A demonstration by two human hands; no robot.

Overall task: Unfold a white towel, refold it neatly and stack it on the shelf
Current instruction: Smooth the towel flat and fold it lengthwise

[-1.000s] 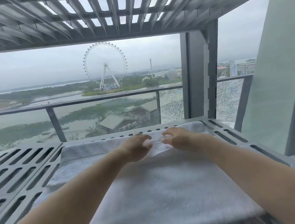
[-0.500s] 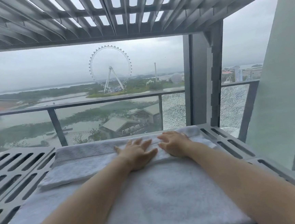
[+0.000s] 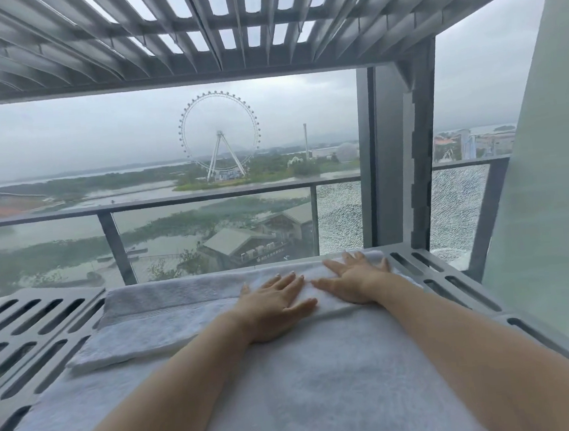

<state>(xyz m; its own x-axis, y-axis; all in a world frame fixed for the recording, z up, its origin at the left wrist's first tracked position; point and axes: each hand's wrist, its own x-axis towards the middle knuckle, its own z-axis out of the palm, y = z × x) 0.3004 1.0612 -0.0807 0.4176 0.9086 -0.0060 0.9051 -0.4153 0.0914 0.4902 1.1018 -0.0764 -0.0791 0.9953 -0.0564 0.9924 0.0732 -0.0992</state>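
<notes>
Writing nowhere legible; my left hand (image 3: 273,307) and right hand (image 3: 357,281) lie flat, grip spread apart, at twelve o'clock on the white towel (image 3: 308,385) covering the slotted shelf (image 3: 28,327).

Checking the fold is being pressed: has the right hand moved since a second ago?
Yes. The right hand has opened from a pinch to lie flat on the white towel, spreading rightward toward the slotted shelf edge, away from the left hand.
</notes>
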